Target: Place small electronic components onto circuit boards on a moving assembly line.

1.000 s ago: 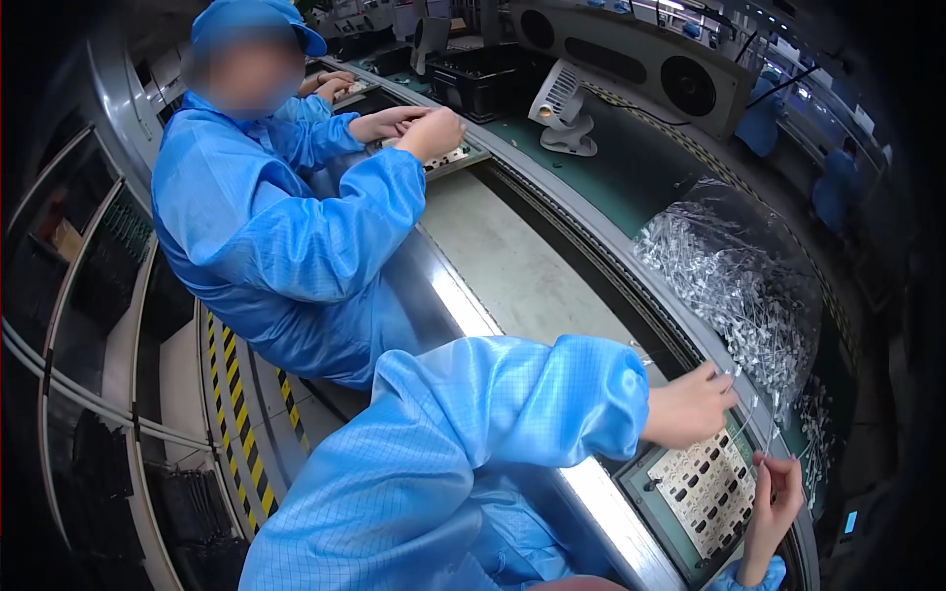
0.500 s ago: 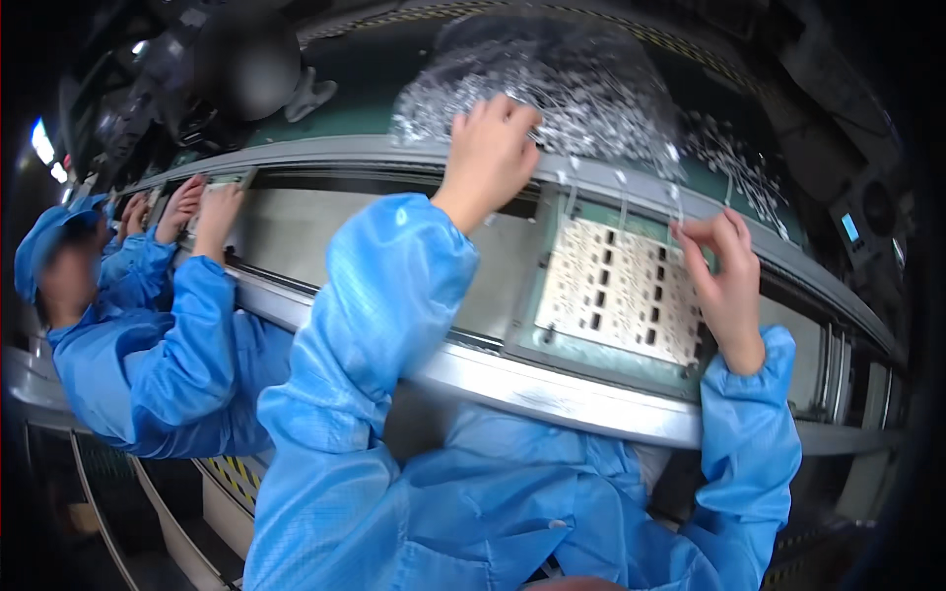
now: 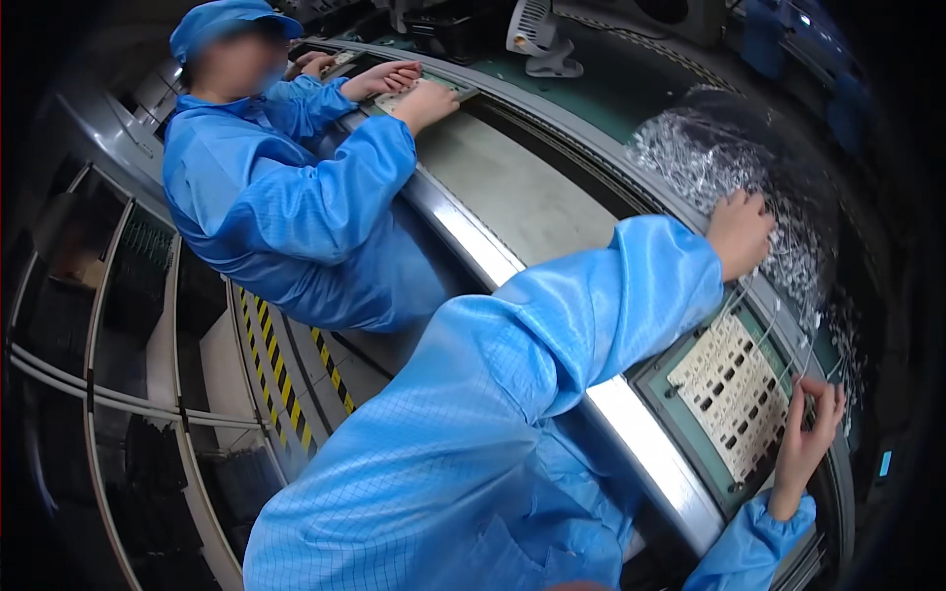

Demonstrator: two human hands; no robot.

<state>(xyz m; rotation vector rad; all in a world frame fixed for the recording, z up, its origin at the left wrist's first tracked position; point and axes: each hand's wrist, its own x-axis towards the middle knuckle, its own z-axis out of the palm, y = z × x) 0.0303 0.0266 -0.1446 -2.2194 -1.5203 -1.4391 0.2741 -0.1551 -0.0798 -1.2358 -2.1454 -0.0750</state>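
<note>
Two hands: both at the right side of the frame, coming out of blue sleeves.
Left hand (image 3: pixel 741 232): upper right, fingers curled down into the pile of small shiny metal parts (image 3: pixel 729 158); grip hidden, cannot tell if anything is pinched.
Right hand (image 3: pixel 808 433): lower right, fingers bent over the right edge of the pale board (image 3: pixel 734 389), touching it; cannot tell if clamped tight or only resting.
Pale board: flat, cream, with rows of little dark slots; sits in a green frame (image 3: pixel 680 414) between the two hands.
Thin wires (image 3: pixel 764 325): standing up from the top part of the board, close to the right hand.
Metal parts: heaped on a dark surface, just above the board, spreading down the right side.
Shiny rail (image 3: pixel 473 246): runs from upper middle to lower right, just left of the green frame.
Other person (image 3: pixel 286 187): upper left, blue coat and blue cap, both hands on another board (image 3: pixel 414 94) near the top middle, well apart from the two hands.
Floor stripes (image 3: pixel 266 345): yellow and black, left of middle.
</note>
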